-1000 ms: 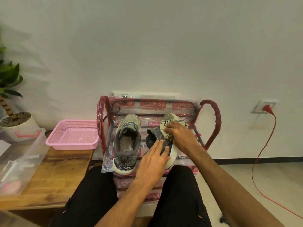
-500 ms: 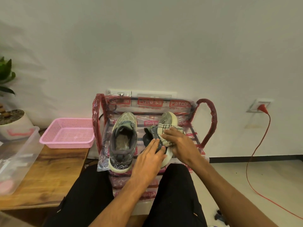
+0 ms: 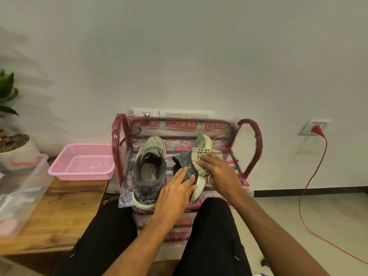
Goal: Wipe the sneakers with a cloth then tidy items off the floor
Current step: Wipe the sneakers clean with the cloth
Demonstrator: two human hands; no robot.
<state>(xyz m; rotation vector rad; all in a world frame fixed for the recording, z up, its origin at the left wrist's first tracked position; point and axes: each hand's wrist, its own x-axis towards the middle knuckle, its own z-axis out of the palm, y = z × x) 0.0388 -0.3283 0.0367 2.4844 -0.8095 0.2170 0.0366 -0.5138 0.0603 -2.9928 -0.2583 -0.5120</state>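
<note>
Two grey-green sneakers sit on the top shelf of a red plastic-wrapped shoe rack point(image 3: 253, 148). The left sneaker point(image 3: 149, 170) stands upright, its opening facing me. The right sneaker point(image 3: 199, 162) is tipped on its side with its pale sole to the right. My left hand point(image 3: 175, 194) lies with straight fingers on the heel end of this tipped sneaker. My right hand point(image 3: 221, 172) grips a cream cloth with dark checks point(image 3: 201, 158) and presses it on the sneaker's side.
A pink mesh basket point(image 3: 83, 162) sits on a wooden table point(image 3: 59, 206) to the left, beside a clear plastic box point(image 3: 18, 188) and a potted plant point(image 3: 12, 140). A red cord point(image 3: 306, 188) runs from a wall socket across the floor on the right. My legs are below the rack.
My right hand has drawn the cloth back along the tipped sneaker from its toe toward its middle. My left hand has stayed on the heel end.
</note>
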